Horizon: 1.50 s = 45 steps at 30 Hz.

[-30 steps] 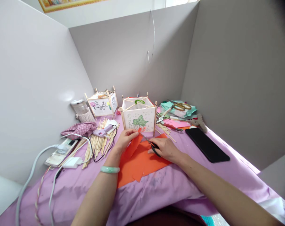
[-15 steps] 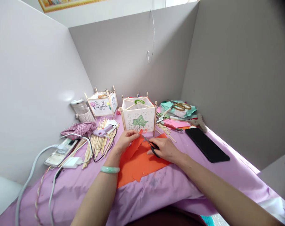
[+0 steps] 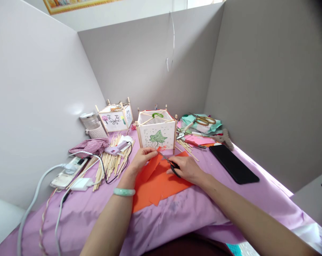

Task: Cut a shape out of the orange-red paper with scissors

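My left hand (image 3: 144,159), with a pale green bangle (image 3: 124,192) on its wrist, pinches the top of a folded strip of orange paper (image 3: 149,170). Black-handled scissors (image 3: 174,168) are in my right hand (image 3: 186,168), their blades pointing up and left at the strip's edge near my left fingertips. Beneath both hands a larger orange sheet (image 3: 166,188) lies on the purple cloth. Just behind stands a square stick-framed lantern (image 3: 157,133) with a green leaf drawn on its white front; small orange scraps lie at its foot.
At left are wooden sticks (image 3: 111,166), a lilac glue gun (image 3: 115,148), a power strip (image 3: 67,174) with cables, a jar (image 3: 89,121) and a second lantern (image 3: 115,119). At right lie a black phone (image 3: 234,164), red-handled pliers (image 3: 194,143) and gold-handled scissors (image 3: 205,121). Grey panels enclose the table.
Almost nothing differs. Both hands, the scissors and the orange strip stay in nearly the same place.
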### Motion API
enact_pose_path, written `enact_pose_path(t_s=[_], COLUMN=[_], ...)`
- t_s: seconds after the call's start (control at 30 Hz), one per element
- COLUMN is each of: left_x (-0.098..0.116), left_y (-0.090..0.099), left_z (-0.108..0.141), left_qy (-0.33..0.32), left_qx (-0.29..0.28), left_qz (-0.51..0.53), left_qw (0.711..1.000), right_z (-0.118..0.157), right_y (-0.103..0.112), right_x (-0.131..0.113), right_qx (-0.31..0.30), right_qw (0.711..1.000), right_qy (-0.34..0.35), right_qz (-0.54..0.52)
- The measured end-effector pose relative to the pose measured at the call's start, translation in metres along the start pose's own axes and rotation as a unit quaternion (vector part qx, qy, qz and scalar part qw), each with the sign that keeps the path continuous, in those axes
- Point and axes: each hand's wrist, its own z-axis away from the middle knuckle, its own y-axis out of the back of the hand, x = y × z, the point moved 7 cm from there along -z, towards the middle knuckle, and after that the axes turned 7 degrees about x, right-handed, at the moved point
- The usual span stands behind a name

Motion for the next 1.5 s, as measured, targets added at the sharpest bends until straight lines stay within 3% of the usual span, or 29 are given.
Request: enact_pose_path(t_s=[0.27, 1.2, 1.5], left_x=[0.0024, 0.0024, 0.0015], left_y=[-0.0077, -0.0104, -0.0032], left_z=[0.0019, 0.0047, 0.001], left_qy=[-0.008, 0.006, -0.005], left_qx=[-0.032, -0.051, -0.012], left_qz=[-0.005, -0.005, 0.03], left_qw=[0.999, 0.999, 0.999], right_z=[-0.0009, -0.0018, -0.0016], right_y=[0.0018, -0.0002, 0.0045], right_x=[-0.0035, 0.0013, -0.0021], right_qx=[-0.004, 0.0, -0.005], right_qw=[1.0, 1.0, 1.0], right_qy=[-0.001, -0.012, -0.013], right_qz=[-0.008, 0.001, -0.006])
